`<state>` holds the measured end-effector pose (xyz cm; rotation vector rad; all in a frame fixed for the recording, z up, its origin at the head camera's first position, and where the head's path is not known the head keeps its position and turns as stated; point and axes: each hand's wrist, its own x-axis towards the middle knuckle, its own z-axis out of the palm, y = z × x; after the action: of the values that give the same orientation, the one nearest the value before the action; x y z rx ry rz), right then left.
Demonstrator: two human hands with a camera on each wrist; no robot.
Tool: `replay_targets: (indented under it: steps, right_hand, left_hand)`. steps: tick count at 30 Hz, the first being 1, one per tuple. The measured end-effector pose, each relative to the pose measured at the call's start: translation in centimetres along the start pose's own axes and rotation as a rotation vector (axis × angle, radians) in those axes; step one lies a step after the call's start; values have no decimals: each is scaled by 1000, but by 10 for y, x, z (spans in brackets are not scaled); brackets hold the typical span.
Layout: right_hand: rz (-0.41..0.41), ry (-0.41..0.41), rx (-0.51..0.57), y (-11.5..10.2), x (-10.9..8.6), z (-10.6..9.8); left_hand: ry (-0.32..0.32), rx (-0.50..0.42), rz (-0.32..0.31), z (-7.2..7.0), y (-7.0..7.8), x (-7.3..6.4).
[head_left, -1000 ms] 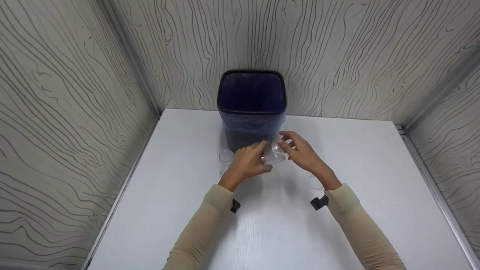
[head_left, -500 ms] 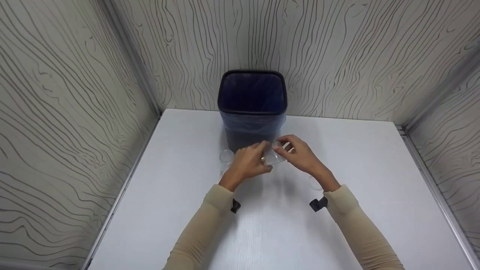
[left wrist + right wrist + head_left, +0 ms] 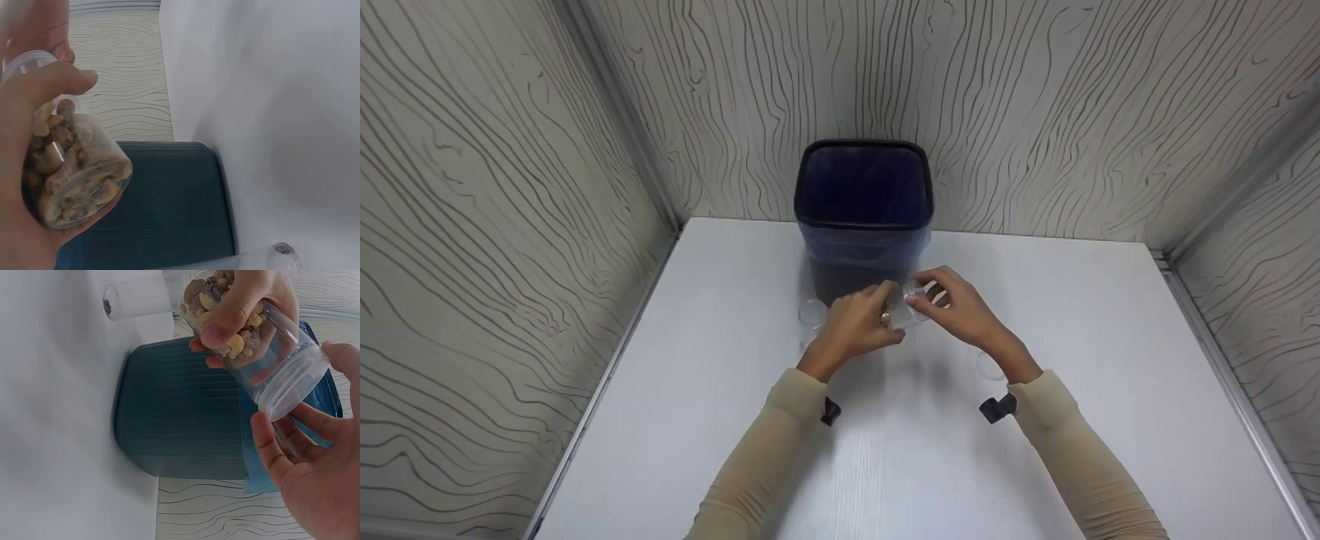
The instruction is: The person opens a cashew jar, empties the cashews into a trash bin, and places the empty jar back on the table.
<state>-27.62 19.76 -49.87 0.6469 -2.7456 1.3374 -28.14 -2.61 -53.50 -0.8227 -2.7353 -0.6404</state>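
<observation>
My left hand (image 3: 855, 322) grips a clear plastic jar (image 3: 73, 163) part filled with brown and yellowish pieces that look like mushrooms or nuts. The jar lies tilted, its mouth end pointing toward my right hand (image 3: 966, 311). Thumb and fingers of that hand hold the rim of the translucent lid (image 3: 295, 385), which sits on the mouth. Left of my left hand stands a second clear jar (image 3: 812, 313), partly hidden by the hand; a few dark bits lie at its base in the right wrist view. Beside my right wrist is a clear round lid-like ring (image 3: 988, 366).
A dark square bin (image 3: 864, 259) with a blue bag liner stands just beyond both hands, at the back of the white table (image 3: 855, 480). Wood-patterned panels (image 3: 997, 112) rise behind it and at both sides.
My right hand has moved a little left, from near the jar's mouth end onto its lid. My left hand has kept its hold on the jar nearly still.
</observation>
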Motion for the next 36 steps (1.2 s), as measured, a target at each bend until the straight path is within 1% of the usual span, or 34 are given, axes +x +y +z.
replay_targets:
  steps: [3,8,11,16,19,29,36]
  right_hand:
    - [-11,-1,14,0,-1,-1]
    - [-44,-13,53,2,-2,-2]
    - [-83,-18,74,4,-2,-3]
    - [-173,-11,117,5,-3,-3]
    - [-203,-11,127,6,-4,-3]
    - [-211,-29,126,4,-4,-4]
    - [-212,-58,124,2,-4,-5]
  left_hand:
    - [2,-3,16,0,0,0]
    - [-1,-2,18,1,0,1]
    - [-10,-4,8,1,0,1]
    - [-19,-8,-4,0,0,1]
    - [-21,-7,-5,0,0,1]
    - [-25,-1,-4,-1,0,0]
    - [-31,14,-6,-1,0,1]
